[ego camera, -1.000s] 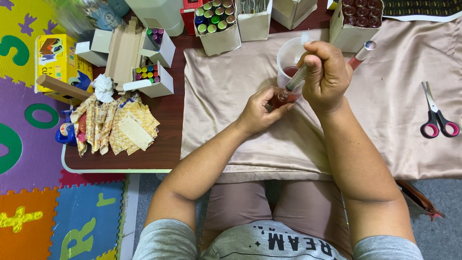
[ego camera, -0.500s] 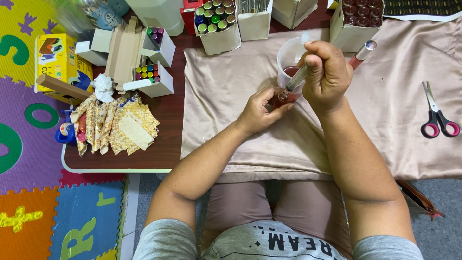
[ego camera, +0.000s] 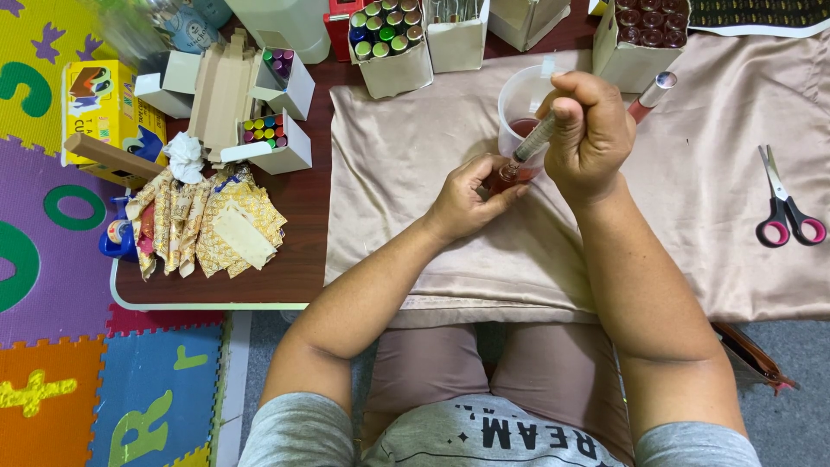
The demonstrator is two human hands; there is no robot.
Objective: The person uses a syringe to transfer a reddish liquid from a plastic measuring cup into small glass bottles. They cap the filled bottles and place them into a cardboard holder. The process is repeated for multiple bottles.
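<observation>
In left hand [ego camera: 462,199], small reddish bottle [ego camera: 503,176]

Yellow carton [ego camera: 102,104] far left; open white boxes [ego camera: 393,60] along table's back

You sit on the floor of a home craft corner. Left of the low table [ego camera: 298,203] lies a children's foam puzzle mat [ego camera: 52,363] in bright colours. On the table a beige satin cloth [ego camera: 415,156] is spread; behind it stand open cardboard boxes of small bottles [ego camera: 389,35], and scissors [ego camera: 785,207] rest on its right side.
</observation>
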